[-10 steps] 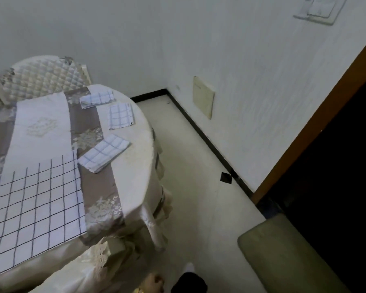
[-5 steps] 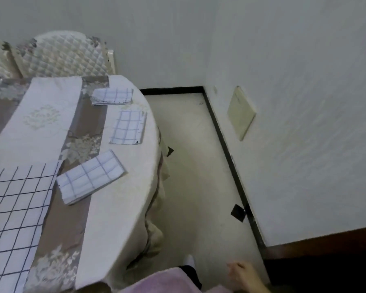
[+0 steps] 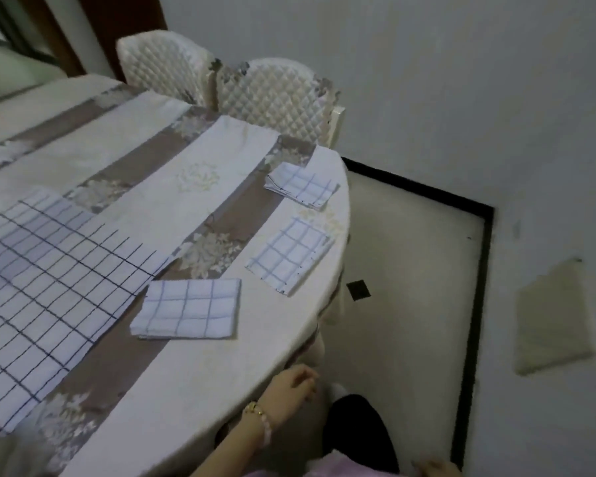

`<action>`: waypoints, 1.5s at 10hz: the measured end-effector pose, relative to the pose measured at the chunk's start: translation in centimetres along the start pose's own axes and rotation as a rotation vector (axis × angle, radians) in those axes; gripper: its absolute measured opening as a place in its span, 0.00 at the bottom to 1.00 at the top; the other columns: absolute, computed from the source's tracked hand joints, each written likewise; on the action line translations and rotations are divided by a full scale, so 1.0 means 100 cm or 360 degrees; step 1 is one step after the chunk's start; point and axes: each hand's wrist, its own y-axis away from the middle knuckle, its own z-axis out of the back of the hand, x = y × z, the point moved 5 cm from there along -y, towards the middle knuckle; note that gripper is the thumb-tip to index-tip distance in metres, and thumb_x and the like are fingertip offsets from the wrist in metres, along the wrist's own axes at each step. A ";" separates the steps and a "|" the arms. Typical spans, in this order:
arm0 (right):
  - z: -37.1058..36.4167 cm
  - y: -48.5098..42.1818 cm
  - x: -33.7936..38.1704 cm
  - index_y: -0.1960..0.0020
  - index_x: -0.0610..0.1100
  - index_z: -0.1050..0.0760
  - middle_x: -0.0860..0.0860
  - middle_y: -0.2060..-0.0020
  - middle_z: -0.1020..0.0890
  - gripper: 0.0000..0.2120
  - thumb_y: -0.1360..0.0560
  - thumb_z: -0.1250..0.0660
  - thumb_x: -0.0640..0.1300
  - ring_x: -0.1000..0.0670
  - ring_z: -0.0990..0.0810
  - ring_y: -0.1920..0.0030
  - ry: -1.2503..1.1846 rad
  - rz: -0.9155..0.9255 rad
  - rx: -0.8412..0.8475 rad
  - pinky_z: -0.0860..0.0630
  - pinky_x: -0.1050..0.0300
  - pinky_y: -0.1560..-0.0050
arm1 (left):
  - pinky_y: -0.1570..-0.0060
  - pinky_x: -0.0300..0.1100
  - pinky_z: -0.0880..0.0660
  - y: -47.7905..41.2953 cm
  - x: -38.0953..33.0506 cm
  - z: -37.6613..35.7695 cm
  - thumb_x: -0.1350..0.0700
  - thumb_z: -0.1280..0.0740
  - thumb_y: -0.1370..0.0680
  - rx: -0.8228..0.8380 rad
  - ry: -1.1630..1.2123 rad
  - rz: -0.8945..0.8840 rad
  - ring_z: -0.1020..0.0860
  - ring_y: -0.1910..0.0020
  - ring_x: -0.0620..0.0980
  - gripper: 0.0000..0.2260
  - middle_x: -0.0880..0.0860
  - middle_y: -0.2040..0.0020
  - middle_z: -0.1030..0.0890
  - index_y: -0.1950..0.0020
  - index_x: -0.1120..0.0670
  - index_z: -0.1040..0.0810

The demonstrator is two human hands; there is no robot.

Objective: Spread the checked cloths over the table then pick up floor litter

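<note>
Since 0.5 s ago the left hand (image 3: 289, 383) has come into view by the bench (image 3: 221, 373) rim, & the right hand (image 3: 434, 469) has sunk to the bottom edge. L to R: spread checked cloth (image 3: 49, 270) lies flat on the bench's left part. Near folded cloth (image 3: 186, 309) sits just off its rt edge, w/ mid folded cloth (image 3: 289, 256) & far folded cloth (image 3: 301, 184) further along the rim, each apart. Left forearm runs up from bottom centre on a diagonal, bracelet (image 3: 255, 409) at the wrist, back of hand up, fingers loosely curled, holding nothing. It is just beside the rim; can't tell if touching. Black litter scrap (image 3: 358, 290) lies on the floor (image 3: 410, 270) by the bench's hanging cloth, well ahead of the left hand. Right hand shows only a sliver, so open or closed: can't tell. Beige wall panel (image 3: 551, 315) far rt.
</note>
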 end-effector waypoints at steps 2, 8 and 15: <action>-0.004 -0.037 0.252 0.50 0.33 0.23 0.38 0.54 0.19 0.07 0.23 0.40 0.30 0.48 0.24 0.64 0.0385 0.0474 0.0590 0.25 0.66 0.63 | 0.54 0.40 0.25 0.000 -0.012 0.028 0.58 0.39 0.23 -0.0566 0.0292 0.0144 0.23 0.64 0.36 0.07 0.42 0.66 0.16 0.57 0.48 0.24; -0.223 0.107 0.480 0.36 0.39 0.27 0.45 0.40 0.23 0.20 0.26 0.33 0.45 0.45 0.25 0.41 0.1349 0.2055 0.1206 0.31 0.57 0.48 | 0.37 0.52 0.30 0.074 0.041 0.116 0.51 0.46 0.25 -0.1831 -0.0423 0.0991 0.25 0.37 0.60 0.23 0.60 0.37 0.23 0.38 0.61 0.23; -0.192 0.139 0.479 0.56 0.41 0.25 0.51 0.67 0.21 0.02 0.24 0.35 0.38 0.57 0.21 0.67 0.0428 0.1255 0.1590 0.24 0.66 0.72 | 0.33 0.37 0.39 0.089 0.014 0.118 0.40 0.52 0.29 -0.2014 -0.0141 0.0524 0.32 0.33 0.45 0.32 0.50 0.32 0.29 0.32 0.54 0.31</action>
